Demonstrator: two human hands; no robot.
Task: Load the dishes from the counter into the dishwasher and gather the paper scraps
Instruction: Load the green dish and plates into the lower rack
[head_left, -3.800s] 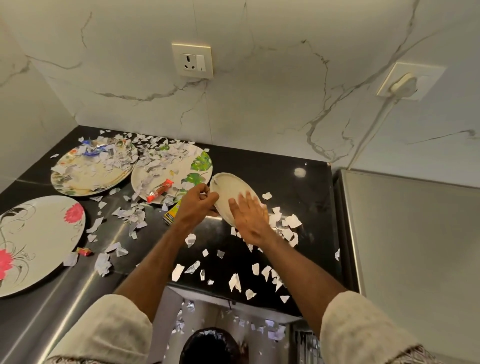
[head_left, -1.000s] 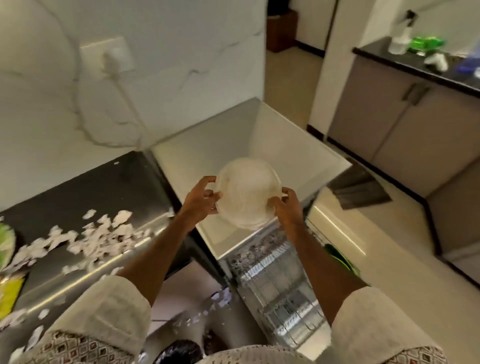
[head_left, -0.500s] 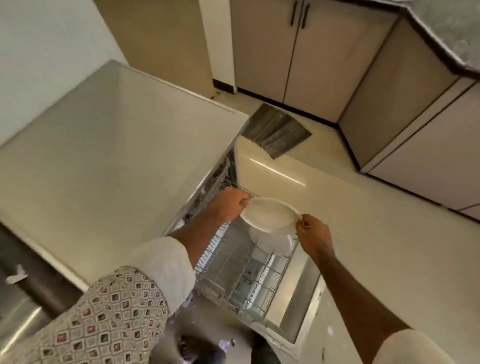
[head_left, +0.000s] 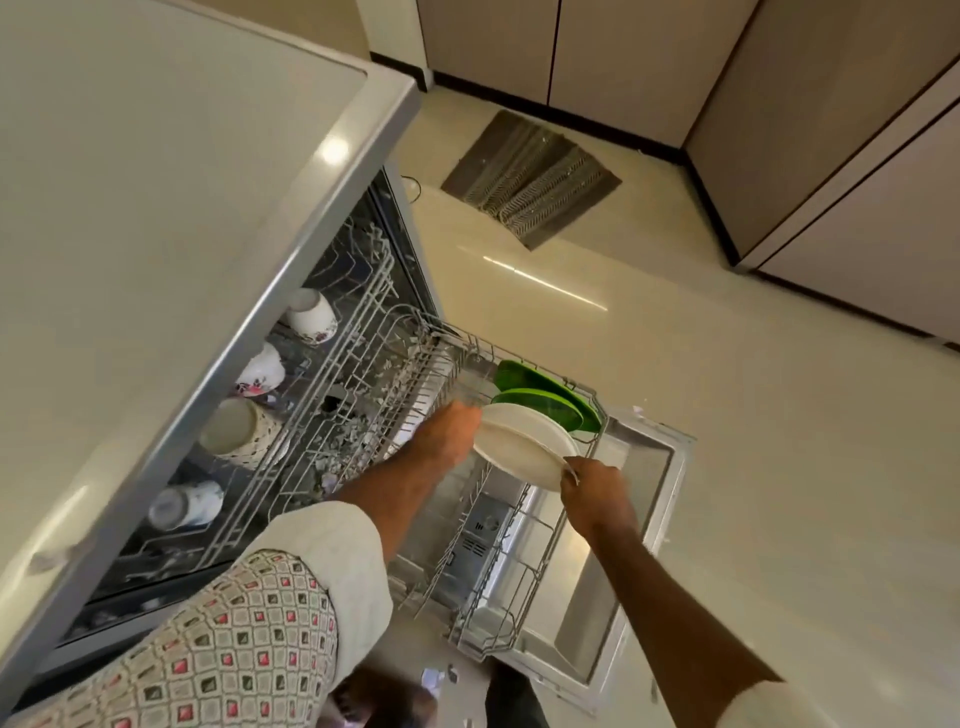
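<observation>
Holds a plate (head_left: 524, 447) by two rims over the pulled-out rack (head_left: 519, 571) of the dishwasher (head_left: 156, 208). Grips the far-left rim with the left hand (head_left: 447, 431); probably curls those fingers under the edge, but cannot say for sure, with them hidden behind the back of the hand. Pinches the near-right rim with the right hand (head_left: 597, 493), thumb and fingers closed on it. Carries the plate slanted, pale face up.

Just beyond both sets of fingers: two green plates (head_left: 545, 402) on edge in the same rack, the nearer one right beside the plate. Below the fingers and toward the body: bare rack wires, and under them the open door (head_left: 654, 457), stretching out right of the right fingers.

Left of the left fingers and higher: an upper rack (head_left: 363, 332) slid partly out, with four cups (head_left: 311, 314) in a row along its far-left side, tipped or lying over. Between those cups and the left fingers: paper scraps (head_left: 340, 447) strewn among the wires. Well behind the fingers, by the feet: a few more of them on the floor (head_left: 727, 389).

Far beyond the fingers: a mat (head_left: 530, 179) on the floor, then cabinets (head_left: 831, 156). Covers the left forearm with a patterned sleeve (head_left: 234, 649) ending in a plain cuff.
</observation>
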